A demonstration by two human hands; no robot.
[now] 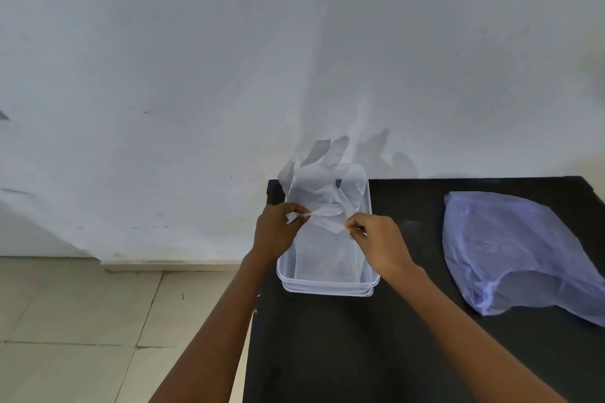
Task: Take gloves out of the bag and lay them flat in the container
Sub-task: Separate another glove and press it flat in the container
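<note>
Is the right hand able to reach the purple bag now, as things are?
Probably not at once. The right hand pinches the clear glove over the container, together with the left hand. The table between it and the purple bag is bare.

Left hand (pixel 273 229) and right hand (pixel 379 239) pinch clear glove (pixel 322 183) above container (pixel 327 286); bag (pixel 517 252) right on table (pixel 376 353).

The container (pixel 327 285) sits on the table's (pixel 360 353) left edge, the bag (pixel 517 252) well to its right.
</note>
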